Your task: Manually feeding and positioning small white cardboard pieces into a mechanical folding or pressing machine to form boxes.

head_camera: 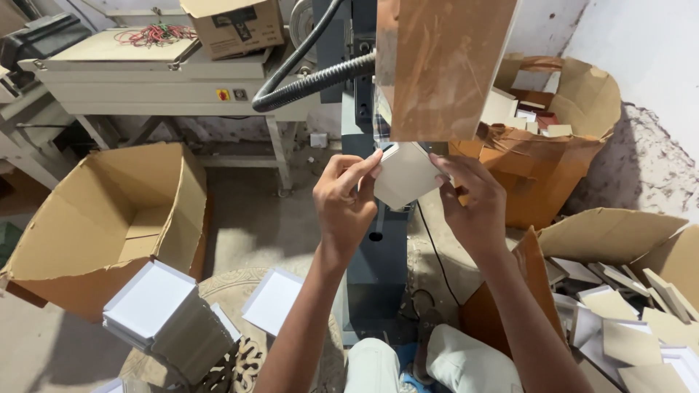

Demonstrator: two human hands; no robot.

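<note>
Nearest the lens: knees in pale trousers [437, 367] at the bottom edge, forearms rising from them toward the middle of the view. Just left of the knees, a leaning stack of white square trays [164, 320] on a round patterned surface [240, 360], one single white tray [271, 300] lying flat beside the stack.

Higher up, a grey-white square card piece [404, 175] raised in front of an upright blue-grey machine column [378, 262], gripped from both sides. Left hand [344, 200] closed on the piece's left edge, index finger stretched along its upper corner. Right hand [472, 200] closed on its right edge, fingers curled over the front. Directly above the piece, a brown scuffed panel [444, 65] hanging off the machine, its lower edge just over the piece; whether touching, cannot tell. A black ribbed hose [313, 80] looping in from the left to the column.

To the left on the floor, a large open cardboard box [109, 218] tipped toward the camera. To the right, another open carton [619, 291] heaped with pale card pieces lying at all angles. Behind the right hand, a torn brown carton [561, 131] holding more offcuts. At the back left, a pale metal machine bench [175, 80] carrying a small cardboard box [237, 25] and a tangle of red bands [156, 33].
</note>
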